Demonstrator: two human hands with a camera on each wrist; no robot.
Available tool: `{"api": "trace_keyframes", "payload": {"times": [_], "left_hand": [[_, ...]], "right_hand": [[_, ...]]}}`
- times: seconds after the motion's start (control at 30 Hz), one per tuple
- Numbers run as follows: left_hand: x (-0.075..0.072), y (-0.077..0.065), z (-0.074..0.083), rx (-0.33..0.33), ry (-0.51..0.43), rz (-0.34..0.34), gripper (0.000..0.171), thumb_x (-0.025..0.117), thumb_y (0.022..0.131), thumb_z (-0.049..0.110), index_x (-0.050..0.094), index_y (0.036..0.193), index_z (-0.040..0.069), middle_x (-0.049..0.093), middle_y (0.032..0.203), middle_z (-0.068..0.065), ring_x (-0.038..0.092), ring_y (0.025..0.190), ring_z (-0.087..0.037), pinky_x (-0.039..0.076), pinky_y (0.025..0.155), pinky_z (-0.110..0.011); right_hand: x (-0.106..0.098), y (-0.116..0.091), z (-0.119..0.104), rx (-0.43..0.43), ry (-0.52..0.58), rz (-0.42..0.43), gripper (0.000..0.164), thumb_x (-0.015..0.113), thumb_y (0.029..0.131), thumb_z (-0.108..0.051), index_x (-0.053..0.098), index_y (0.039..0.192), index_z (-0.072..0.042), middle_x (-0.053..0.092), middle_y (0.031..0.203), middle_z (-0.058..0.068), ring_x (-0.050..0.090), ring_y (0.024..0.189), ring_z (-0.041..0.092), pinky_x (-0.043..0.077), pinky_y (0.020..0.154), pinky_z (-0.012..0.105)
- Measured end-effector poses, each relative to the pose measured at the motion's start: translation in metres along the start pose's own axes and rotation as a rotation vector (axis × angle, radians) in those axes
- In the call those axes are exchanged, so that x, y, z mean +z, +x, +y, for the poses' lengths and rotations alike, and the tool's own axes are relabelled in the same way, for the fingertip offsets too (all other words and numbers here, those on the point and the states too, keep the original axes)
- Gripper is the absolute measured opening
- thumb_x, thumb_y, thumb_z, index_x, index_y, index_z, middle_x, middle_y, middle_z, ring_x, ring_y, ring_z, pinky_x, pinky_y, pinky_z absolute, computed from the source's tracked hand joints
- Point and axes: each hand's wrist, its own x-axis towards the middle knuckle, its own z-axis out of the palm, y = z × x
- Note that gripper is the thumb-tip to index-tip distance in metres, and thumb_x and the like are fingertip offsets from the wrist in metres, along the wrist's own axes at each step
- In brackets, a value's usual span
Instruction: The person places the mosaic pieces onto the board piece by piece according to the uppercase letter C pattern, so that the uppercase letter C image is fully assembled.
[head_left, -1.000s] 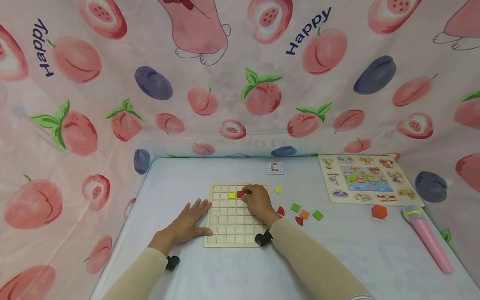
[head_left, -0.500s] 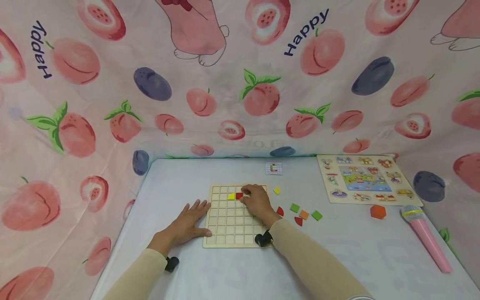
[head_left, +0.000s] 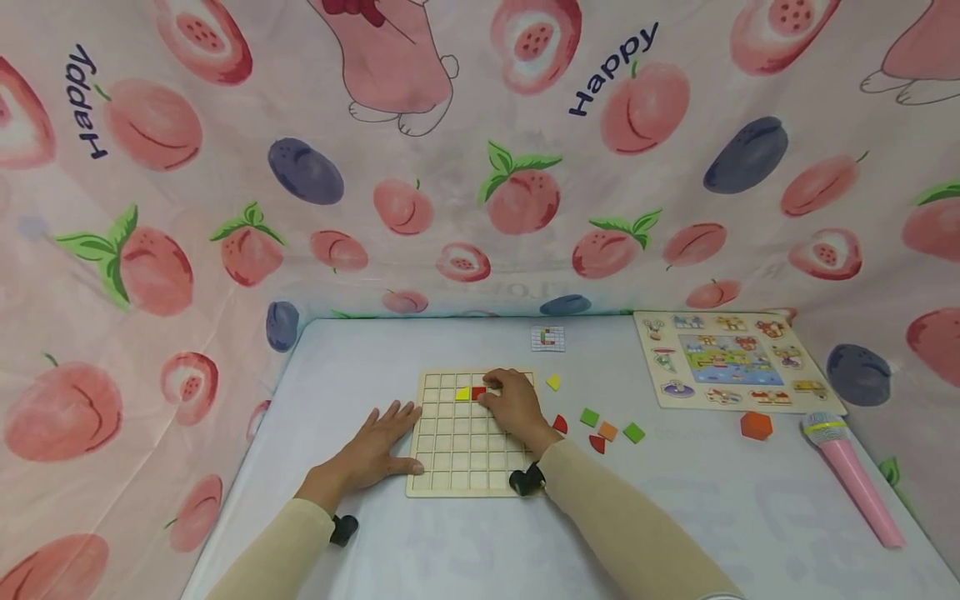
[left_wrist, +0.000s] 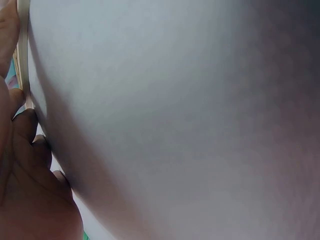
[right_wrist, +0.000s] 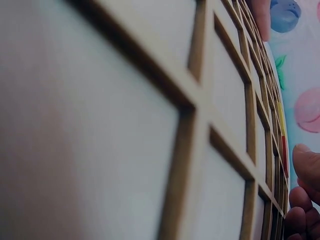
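Observation:
A wooden grid board (head_left: 452, 457) lies on the table, with a yellow tile (head_left: 462, 393) in one of its upper cells. Right beside that is a red square tile (head_left: 477, 393), which my right hand (head_left: 517, 408) pinches at its right side between thumb and index finger. The right wrist view shows the thumb (right_wrist: 306, 167) close to the red tile (right_wrist: 285, 152), the other fingers curled below. My left hand (head_left: 375, 448) rests flat with spread fingers, fingertips and thumb at the board's left edge.
Loose tiles lie right of the board: a yellow one (head_left: 552, 382), green ones (head_left: 590, 417), an orange one (head_left: 608, 431) and red quarter-rounds (head_left: 597, 444). A pattern card (head_left: 548, 337) lies behind. Farther right are a picture puzzle (head_left: 667, 400), an orange block (head_left: 756, 425) and a pink microphone (head_left: 855, 475).
The right thumb and index finger have shifted very slightly at the red tile. The left hand has stayed at the board's edge, and the whole view has tilted a little.

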Motion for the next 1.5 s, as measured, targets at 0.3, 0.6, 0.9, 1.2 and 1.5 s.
{"api": "trace_keyframes", "payload": {"times": [0.3,0.6,0.9,1.2,1.5], "left_hand": [[0.000,0.000,0.001,-0.003,0.008,0.000,0.108,0.082,0.082,0.059,0.029,0.168,0.020,0.022,0.176,-0.002,0.004,0.166,-0.025,-0.003,0.135,-0.051],[0.000,-0.001,0.001,0.006,-0.004,0.007,0.107,0.083,0.083,0.057,0.031,0.168,0.019,0.022,0.176,-0.002,0.004,0.166,-0.026,-0.003,0.135,-0.052],[0.000,0.000,0.001,-0.003,0.000,0.002,0.108,0.083,0.083,0.058,0.029,0.168,0.020,0.021,0.176,-0.002,0.004,0.166,-0.026,-0.003,0.135,-0.052],[0.000,0.000,-0.001,0.002,-0.005,0.001,0.108,0.081,0.083,0.060,0.029,0.168,0.021,0.021,0.177,-0.002,0.003,0.166,-0.026,-0.003,0.135,-0.053],[0.002,0.000,-0.003,0.011,-0.012,0.005,0.107,0.081,0.084,0.060,0.028,0.169,0.022,0.020,0.177,-0.001,0.003,0.166,-0.026,-0.004,0.135,-0.053]], "right_hand": [[0.001,0.000,0.001,0.006,0.013,0.022,0.032,0.078,0.096,-0.017,0.072,0.126,-0.008,0.071,0.116,0.008,0.065,0.111,0.026,0.055,0.101,0.047],[-0.003,0.000,-0.001,0.033,0.064,0.040,0.031,0.077,0.097,-0.018,0.072,0.126,-0.009,0.070,0.116,0.008,0.064,0.105,0.025,0.056,0.095,0.045],[-0.013,-0.001,-0.001,0.015,0.156,0.049,0.028,0.073,0.100,-0.018,0.072,0.127,-0.010,0.066,0.117,0.009,0.058,0.099,0.023,0.053,0.087,0.041],[-0.027,-0.001,-0.001,0.035,0.188,0.055,0.032,0.071,0.102,-0.019,0.069,0.132,-0.009,0.065,0.122,0.010,0.056,0.100,0.025,0.052,0.086,0.041],[-0.052,-0.003,0.005,0.027,0.188,0.076,0.036,0.071,0.103,-0.019,0.067,0.136,-0.007,0.064,0.128,0.017,0.054,0.101,0.027,0.050,0.086,0.042]]}}
